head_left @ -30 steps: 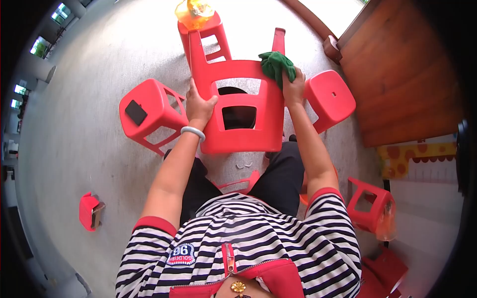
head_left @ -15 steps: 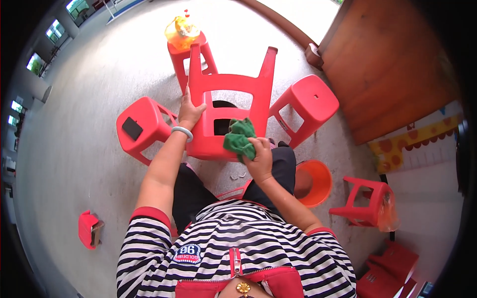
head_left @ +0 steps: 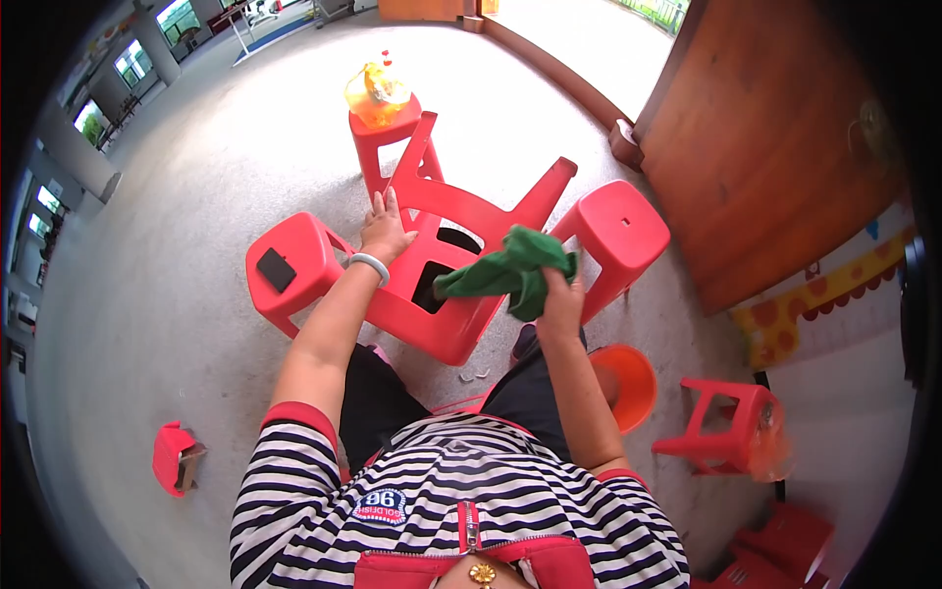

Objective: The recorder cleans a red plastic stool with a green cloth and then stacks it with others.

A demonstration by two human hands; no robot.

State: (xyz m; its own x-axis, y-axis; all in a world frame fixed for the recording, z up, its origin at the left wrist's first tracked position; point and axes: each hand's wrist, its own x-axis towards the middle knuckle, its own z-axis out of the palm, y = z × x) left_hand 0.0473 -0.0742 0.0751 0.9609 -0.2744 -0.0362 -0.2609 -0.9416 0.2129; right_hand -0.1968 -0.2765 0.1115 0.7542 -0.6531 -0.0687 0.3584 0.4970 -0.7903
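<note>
In front of me a red plastic stool (head_left: 446,332) lies tipped on its side, its legs pointing away from me. My left hand (head_left: 385,232) rests on the stool's left edge, fingers stretched out along the leg. A crumpled green cloth (head_left: 530,263) hangs from my right hand (head_left: 562,306), whose fingers are closed around it. The cloth's loose end trails over the stool's right part and its side opening. Whether it touches the plastic there I cannot tell.
Upright red stools stand left (head_left: 290,257), with a dark flat object (head_left: 276,269) on it, and right (head_left: 625,228). A far stool (head_left: 385,133) bears a yellow-orange bag (head_left: 376,96). An orange bucket (head_left: 638,391) is by my right leg. Another stool (head_left: 731,427) lies at right.
The tipped stool has turned clockwise, its near end swinging toward me. My right hand has moved right with the cloth, which is now more spread out. My left hand stays at the stool's left edge.
</note>
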